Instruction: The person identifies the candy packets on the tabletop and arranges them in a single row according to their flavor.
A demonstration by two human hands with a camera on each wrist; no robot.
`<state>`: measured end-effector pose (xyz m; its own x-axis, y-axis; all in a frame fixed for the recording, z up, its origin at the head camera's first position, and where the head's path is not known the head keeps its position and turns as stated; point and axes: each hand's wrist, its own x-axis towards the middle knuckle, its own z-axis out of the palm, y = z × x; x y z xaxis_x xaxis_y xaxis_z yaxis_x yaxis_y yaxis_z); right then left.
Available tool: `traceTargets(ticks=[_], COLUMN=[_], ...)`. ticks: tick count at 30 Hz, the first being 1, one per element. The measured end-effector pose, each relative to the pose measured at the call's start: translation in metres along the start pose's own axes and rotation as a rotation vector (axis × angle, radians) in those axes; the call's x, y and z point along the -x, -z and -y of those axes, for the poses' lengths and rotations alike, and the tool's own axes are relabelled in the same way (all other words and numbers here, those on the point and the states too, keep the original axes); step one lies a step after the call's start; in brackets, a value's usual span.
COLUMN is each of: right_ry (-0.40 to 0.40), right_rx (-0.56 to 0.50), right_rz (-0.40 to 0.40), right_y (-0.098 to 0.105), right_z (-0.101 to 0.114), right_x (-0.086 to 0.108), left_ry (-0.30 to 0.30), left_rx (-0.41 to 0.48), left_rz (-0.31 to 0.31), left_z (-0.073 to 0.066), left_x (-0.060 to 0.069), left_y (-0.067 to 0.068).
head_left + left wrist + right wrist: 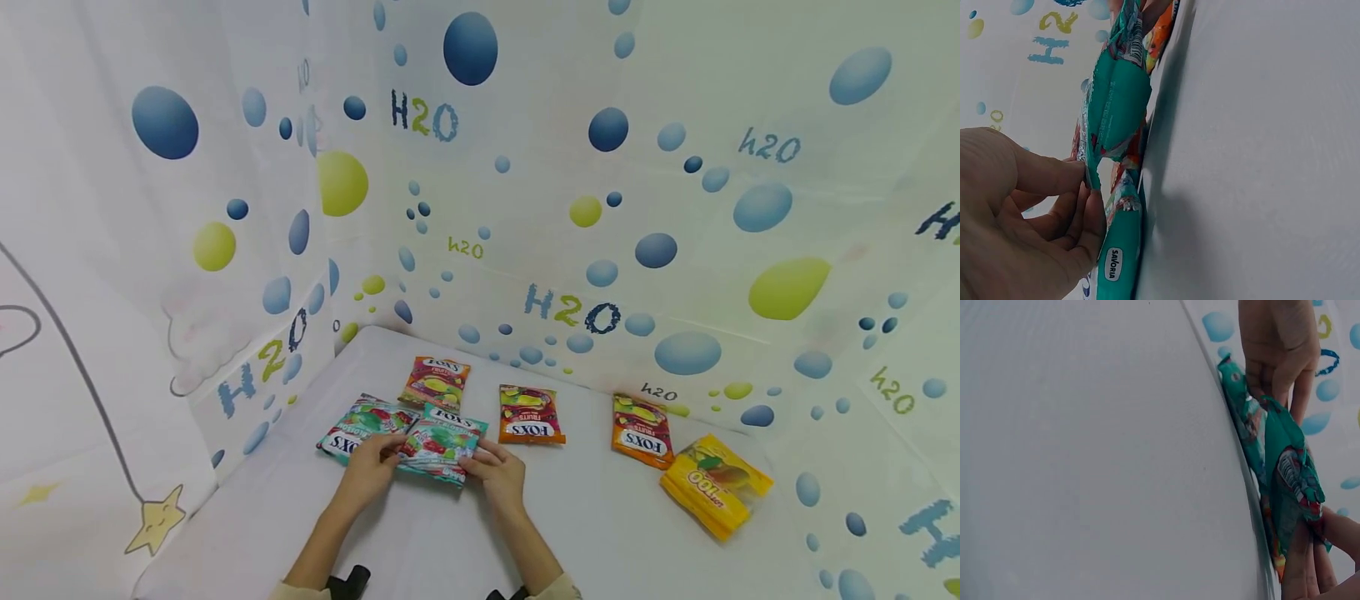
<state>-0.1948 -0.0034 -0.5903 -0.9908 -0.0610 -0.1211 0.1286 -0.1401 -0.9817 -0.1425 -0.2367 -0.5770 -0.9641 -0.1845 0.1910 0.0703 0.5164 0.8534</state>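
Observation:
Both hands hold one teal Fox's candy bag [441,443] just above the white table. My left hand [372,468] pinches its left edge between thumb and fingers, plainly so in the left wrist view. At the opposite edge my right hand [498,475] grips the bag, thumb on one face and fingers on the other. A second teal Fox's bag [365,422] lies on the table behind the left hand, partly covered by the held one. In the left wrist view that lying bag [1119,256] shows a Savoria label.
Behind the held bag lies an orange-red Fox's Fruits bag [435,382]. Another Fruits bag [531,415] is to its right, and a third [642,430] farther right. A yellow mango candy bag [716,487] touches or nearly touches the third. Printed curtains [555,250] close off the table's back.

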Motion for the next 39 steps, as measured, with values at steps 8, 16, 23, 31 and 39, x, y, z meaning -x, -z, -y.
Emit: traceTargets(ticks=[8, 16, 23, 31, 39], right_ry=[-0.007, -0.020, -0.017, -0.022, -0.041], right_rx=[-0.007, 0.012, 0.062, 0.078, 0.080], right_rz=[0.002, 0.002, 0.011, 0.004, 0.022], right_y=[-0.007, -0.009, -0.010, -0.012, -0.014], right_z=[-0.003, -0.006, -0.006, -0.006, -0.002], right_x=[0.001, 0.003, 0.004, 0.005, 0.007], left_ry=[-0.004, -0.017, -0.025, -0.021, -0.032], left_rx=[-0.069, -0.092, -0.145, -0.170, -0.228], left_rz=[-0.032, -0.042, -0.019, -0.021, -0.053], left_z=[0.000, 0.003, 0.004, 0.005, 0.004], left_x=[0.003, 0.005, 0.007, 0.010, 0.010], left_y=[0.003, 0.004, 0.004, 0.005, 0.005])
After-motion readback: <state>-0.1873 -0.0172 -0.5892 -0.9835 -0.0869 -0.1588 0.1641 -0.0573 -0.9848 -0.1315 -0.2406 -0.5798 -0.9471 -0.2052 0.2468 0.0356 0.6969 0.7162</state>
